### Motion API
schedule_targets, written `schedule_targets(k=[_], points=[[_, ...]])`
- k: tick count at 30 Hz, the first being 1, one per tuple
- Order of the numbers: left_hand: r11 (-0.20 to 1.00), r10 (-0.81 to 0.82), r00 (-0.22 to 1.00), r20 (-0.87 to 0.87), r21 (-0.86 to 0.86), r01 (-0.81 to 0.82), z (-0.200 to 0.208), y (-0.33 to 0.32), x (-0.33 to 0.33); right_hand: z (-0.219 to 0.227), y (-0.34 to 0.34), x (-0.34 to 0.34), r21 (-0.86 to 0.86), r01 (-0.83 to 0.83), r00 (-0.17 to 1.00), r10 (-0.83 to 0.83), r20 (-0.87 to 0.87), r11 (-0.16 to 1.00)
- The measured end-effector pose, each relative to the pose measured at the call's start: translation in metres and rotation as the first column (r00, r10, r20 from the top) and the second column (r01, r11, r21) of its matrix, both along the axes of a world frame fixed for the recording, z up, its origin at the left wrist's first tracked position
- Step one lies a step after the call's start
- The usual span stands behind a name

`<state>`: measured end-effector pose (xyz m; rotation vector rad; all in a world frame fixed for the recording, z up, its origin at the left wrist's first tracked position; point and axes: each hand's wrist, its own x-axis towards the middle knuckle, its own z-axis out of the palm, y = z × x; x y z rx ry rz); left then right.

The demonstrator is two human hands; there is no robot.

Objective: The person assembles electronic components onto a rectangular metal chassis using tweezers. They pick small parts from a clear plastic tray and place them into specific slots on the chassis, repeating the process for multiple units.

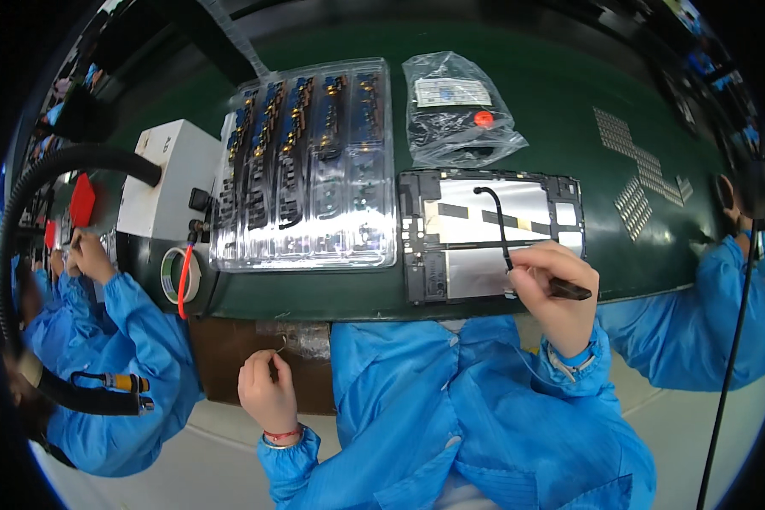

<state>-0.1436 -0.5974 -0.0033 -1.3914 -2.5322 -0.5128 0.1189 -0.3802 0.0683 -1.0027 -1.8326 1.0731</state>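
My right hand (557, 287) is closed around a dark, flat-ended tool (569, 291), above the lower right part of an opened tablet-like device (476, 272). A thin black strip with a hooked end (499, 217) runs from my fingertips over the device's silver plate. Whether the strip is part of the tool or a separate cable, I cannot tell. Below the table's front edge, my left hand (268, 387) pinches a small, thin, curved pale piece (282, 343).
Left of the device lies a clear plastic tray (391, 195) of flex cables. Behind are a clear bag (459, 140) and, right, small metallic pieces in sheets (642, 170). A white box (166, 178), black hose (76, 157) and tape roll (168, 276) stand left. Co-workers sit on both sides.
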Motion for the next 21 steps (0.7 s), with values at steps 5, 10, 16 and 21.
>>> schedule_targets(k=[5, 10, 16, 21], points=[[0.957, 0.148, 0.988, -0.05, -0.245, -0.156, -0.046, -0.026, -0.027, 0.001, 0.005, -0.014, -0.034, -0.067, 0.995, 0.064, -0.071, 0.997], [0.998, 0.053, 0.986, 0.155, -0.054, -0.045, 0.001, 0.012, -0.008, -0.005, -0.001, -0.024, -0.1, -0.181, 0.961, 0.154, -0.228, 0.978], [0.763, -0.602, 0.71, 0.365, 0.525, 0.377, 0.077, 0.11, 0.042, -0.01, -0.005, -0.019, -0.172, -0.22, 0.934, 0.157, -0.32, 0.96], [0.651, -0.736, 0.506, 0.45, 0.677, 0.344, 0.083, 0.176, 0.066, 0.001, -0.011, -0.019, -0.219, -0.201, 0.936, 0.121, -0.331, 0.955]])
